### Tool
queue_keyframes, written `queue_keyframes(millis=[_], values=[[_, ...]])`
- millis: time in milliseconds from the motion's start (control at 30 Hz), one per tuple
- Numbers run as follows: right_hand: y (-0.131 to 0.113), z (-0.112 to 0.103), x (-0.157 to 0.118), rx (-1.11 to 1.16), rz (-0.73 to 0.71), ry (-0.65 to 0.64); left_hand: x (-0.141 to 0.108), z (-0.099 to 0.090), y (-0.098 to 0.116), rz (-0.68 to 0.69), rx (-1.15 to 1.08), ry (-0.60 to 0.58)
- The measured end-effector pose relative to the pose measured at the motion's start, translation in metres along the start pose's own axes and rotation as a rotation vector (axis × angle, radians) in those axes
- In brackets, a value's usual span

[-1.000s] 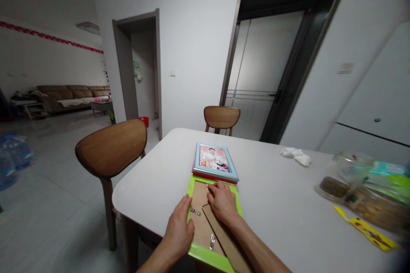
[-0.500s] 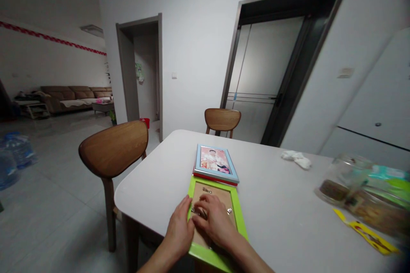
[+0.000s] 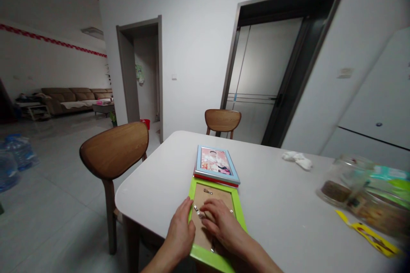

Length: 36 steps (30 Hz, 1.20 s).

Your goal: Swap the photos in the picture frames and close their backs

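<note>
A lime green picture frame (image 3: 239, 211) lies back side up near the table's front edge, its brown backing board (image 3: 199, 234) showing. My left hand (image 3: 181, 228) grips the left edge of this frame, fingers along the rim and thumb over the board. Over the backing, my right hand (image 3: 222, 222) is bent with its fingertips at a small metal clip (image 3: 197, 212) by the left side. Another metal piece (image 3: 208, 191) sits near the top of the board. Part of the board is hidden under my right hand.
Beyond the green frame lies a light blue picture frame (image 3: 235, 173) with a photo, on something red. Glass jars (image 3: 336, 183), a yellow packet (image 3: 371, 236) and a crumpled white tissue (image 3: 297, 160) are on the right of the table (image 3: 282, 222). Wooden chairs (image 3: 115, 150) stand around it.
My right hand has shifted slightly right and down, and its fingers uncover more of the left clip, which now lies at a slant. My left hand stays at the frame's edge.
</note>
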State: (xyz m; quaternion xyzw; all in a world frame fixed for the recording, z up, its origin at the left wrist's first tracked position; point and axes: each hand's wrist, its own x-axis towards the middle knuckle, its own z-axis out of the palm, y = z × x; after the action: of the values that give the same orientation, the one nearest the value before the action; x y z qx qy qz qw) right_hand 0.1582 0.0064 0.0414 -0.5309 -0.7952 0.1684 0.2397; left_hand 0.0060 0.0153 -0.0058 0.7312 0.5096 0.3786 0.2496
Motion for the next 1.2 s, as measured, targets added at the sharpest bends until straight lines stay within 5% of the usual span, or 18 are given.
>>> queue_keyframes(millis=[200, 767, 1200], values=[[0.008, -0.018, -0.028, 0.064, 0.048, -0.223, -0.001, 0.003, -0.003, 0.003, -0.028, 0.03], [0.01, 0.004, -0.028, -0.065, 0.195, 0.133, -0.001, 0.0, 0.002, -0.058, -0.078, 0.032], [-0.01, -0.023, -0.03, -0.117, 0.197, 0.189, 0.008, -0.016, 0.026, -0.179, -0.359, 0.029]])
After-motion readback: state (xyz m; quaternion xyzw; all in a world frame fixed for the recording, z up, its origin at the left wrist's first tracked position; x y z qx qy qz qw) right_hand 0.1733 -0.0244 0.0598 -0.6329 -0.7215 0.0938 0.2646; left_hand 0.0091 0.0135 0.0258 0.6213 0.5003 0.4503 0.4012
